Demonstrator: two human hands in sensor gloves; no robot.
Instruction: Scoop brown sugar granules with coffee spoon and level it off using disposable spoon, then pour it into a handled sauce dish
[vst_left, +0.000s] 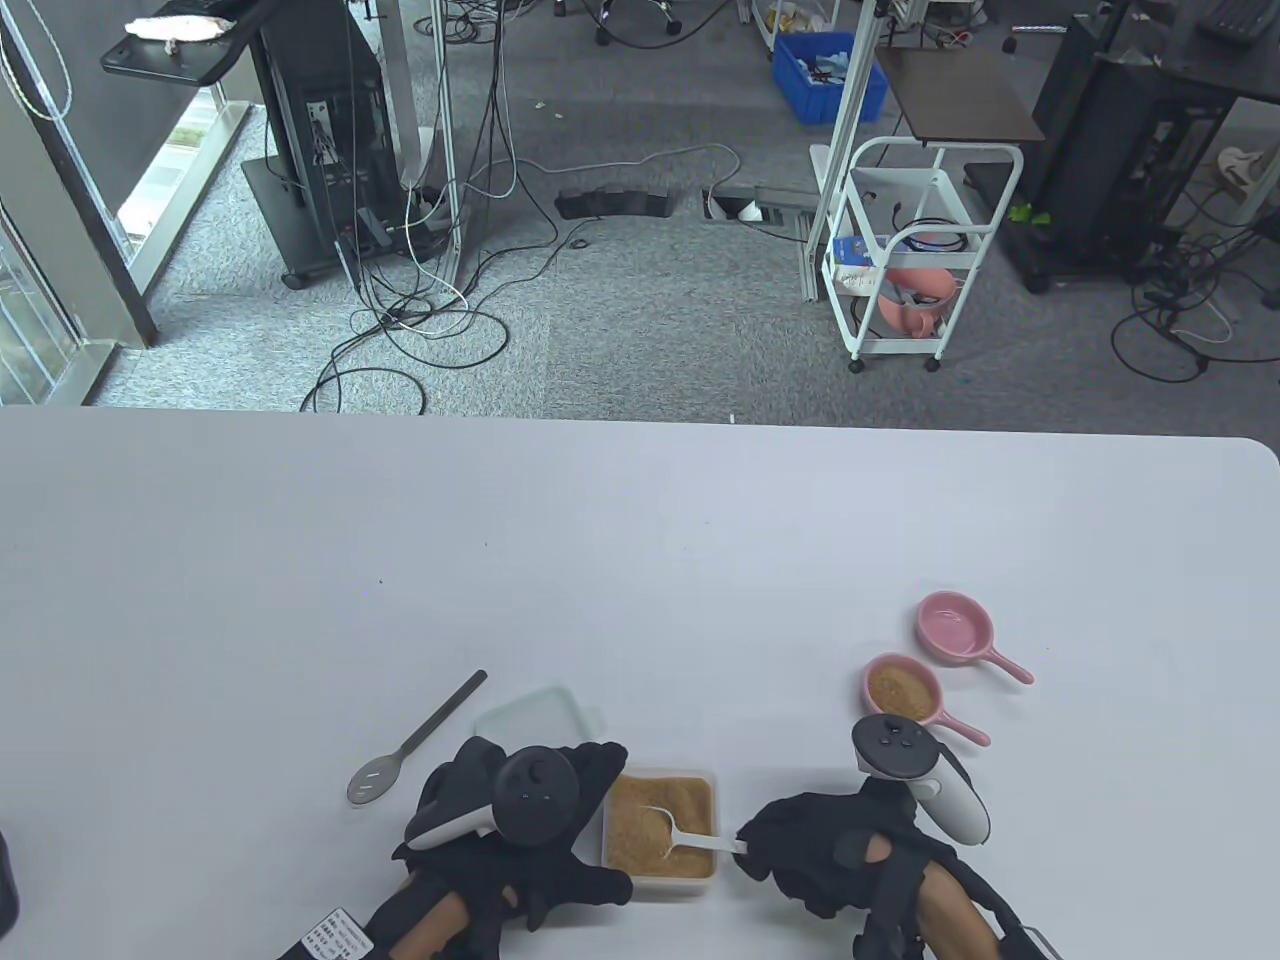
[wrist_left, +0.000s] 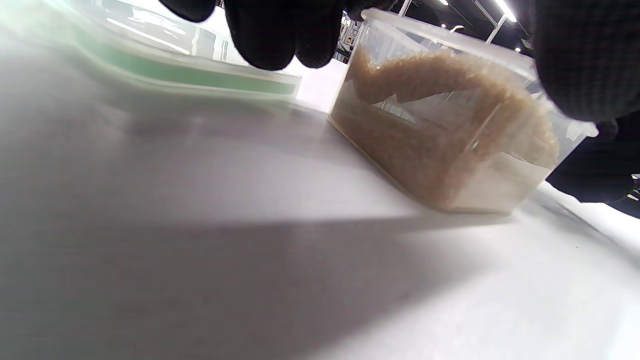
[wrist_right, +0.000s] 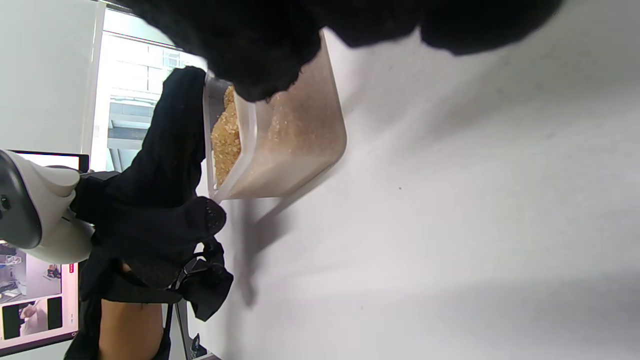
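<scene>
Clear rectangular tub of brown sugar (vst_left: 660, 826) near worktop (vst_left: 640, 560) front edge, right hand (vst_left: 820, 850) pinching white disposable spoon (vst_left: 690, 838), left hand (vst_left: 540, 800) gripping tub's side, wide bare room beyond, left wrist view alone shows sugar banked against wall.

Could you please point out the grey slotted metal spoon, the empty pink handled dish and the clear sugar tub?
Grey slotted metal spoon (vst_left: 378, 778), table view, bowl.
Empty pink handled dish (vst_left: 954, 626), table view, inside.
Clear sugar tub (wrist_left: 500, 192), left wrist view, side wall.

White table (vst_left: 640, 560) bears sugar tub (vst_left: 660, 884), lid (vst_left: 535, 715), slotted spoon (vst_left: 415, 742), two pink dishes (vst_left: 955, 625).
</scene>
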